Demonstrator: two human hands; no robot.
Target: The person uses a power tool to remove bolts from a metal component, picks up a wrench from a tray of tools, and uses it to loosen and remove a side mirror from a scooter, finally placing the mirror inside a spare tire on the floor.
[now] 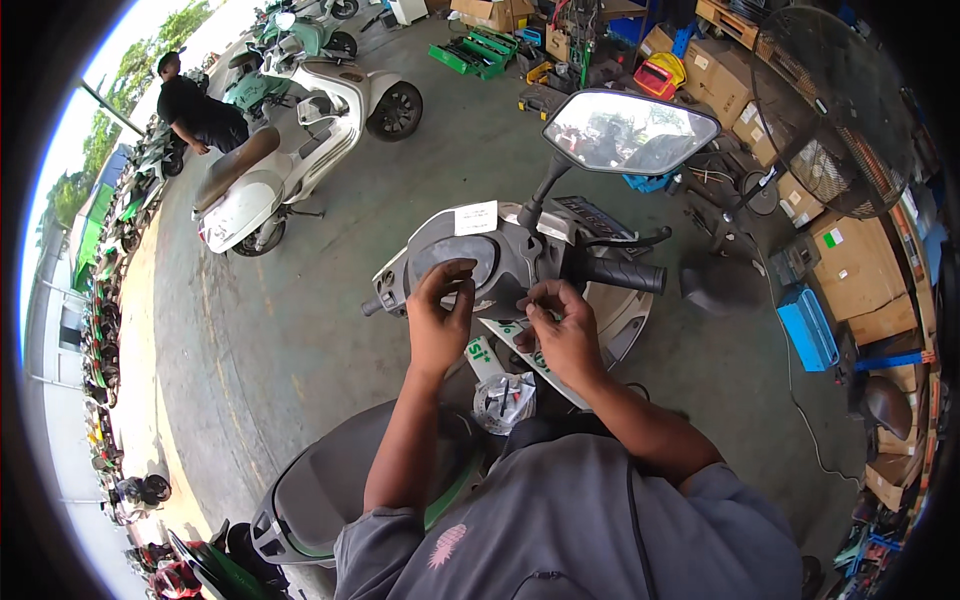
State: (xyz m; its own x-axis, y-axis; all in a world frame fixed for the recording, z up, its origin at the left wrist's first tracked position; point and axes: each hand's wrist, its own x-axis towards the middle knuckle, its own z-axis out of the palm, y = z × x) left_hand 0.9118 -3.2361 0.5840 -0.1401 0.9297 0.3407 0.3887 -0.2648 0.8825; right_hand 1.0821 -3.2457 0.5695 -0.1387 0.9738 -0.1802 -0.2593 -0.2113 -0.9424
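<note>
My left hand (438, 315) is over the dashboard (470, 262) of a scooter, fingers curved and a gap showing between thumb and fingertips. To its right, my right hand (565, 330) has thumb and fingers pinched together close to the handlebar cover; whatever they hold is too small to make out. A white paper label (476, 218) sits on the top edge of the dashboard. Beyond my right hand are the black handlebar grip (622, 273), the brake lever (640, 239) and a mirror (630, 130) on its stalk. Below my hands lies a clear plastic bag (504, 402) with small parts inside.
The scooter's dark seat (350, 480) is at my lower left. A white scooter (290, 170) stands farther left, near a person in black (205, 110). At the right are a black fan (830, 110), cardboard boxes (860, 260) and a blue case (808, 328). A green toolbox (475, 53) lies ahead.
</note>
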